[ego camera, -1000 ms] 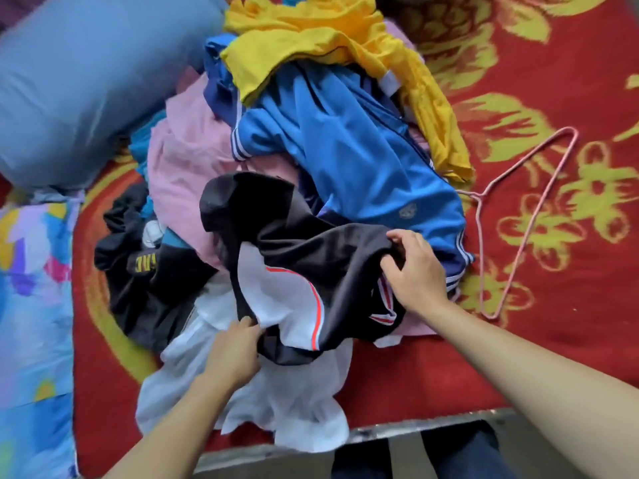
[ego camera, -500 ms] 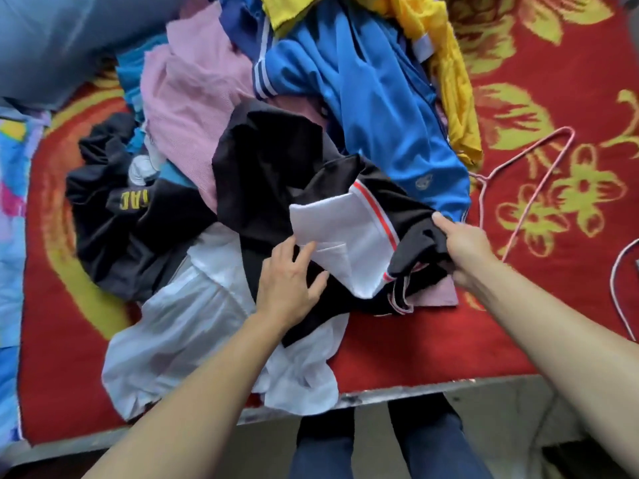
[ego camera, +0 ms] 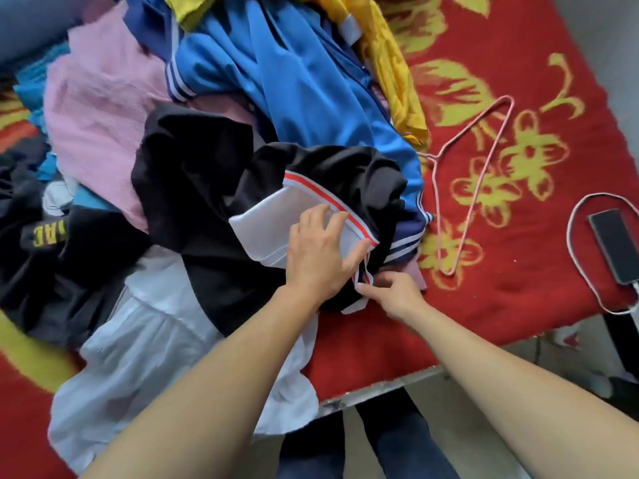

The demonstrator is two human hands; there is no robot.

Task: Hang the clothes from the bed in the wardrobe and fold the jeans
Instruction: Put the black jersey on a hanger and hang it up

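A heap of clothes lies on the red bed cover (ego camera: 501, 299). On top near me is a black garment (ego camera: 207, 188) with a white panel and red-and-white trim. My left hand (ego camera: 320, 254) rests flat on its white panel, fingers spread. My right hand (ego camera: 394, 292) pinches the trim at the garment's near edge. Behind lie a blue striped jacket (ego camera: 311, 84), a pink garment (ego camera: 100, 112), a yellow garment (ego camera: 390, 63), a white garment (ego camera: 145, 340) and a dark one with yellow letters (ego camera: 52, 254). A pink wire hanger (ego camera: 466, 174) lies to the right of the heap.
A phone (ego camera: 613, 250) on a white charging cable (ego camera: 577, 267) lies at the bed's right edge. A grey-blue pillow (ego camera: 31, 25) sits at the far left. The bed's metal edge (ego camera: 380, 388) runs just in front of my legs.
My left hand slid right across the white panel to the red trim. My right hand moved down from the black fabric to pinch the trim at the near edge. The view shifted left.
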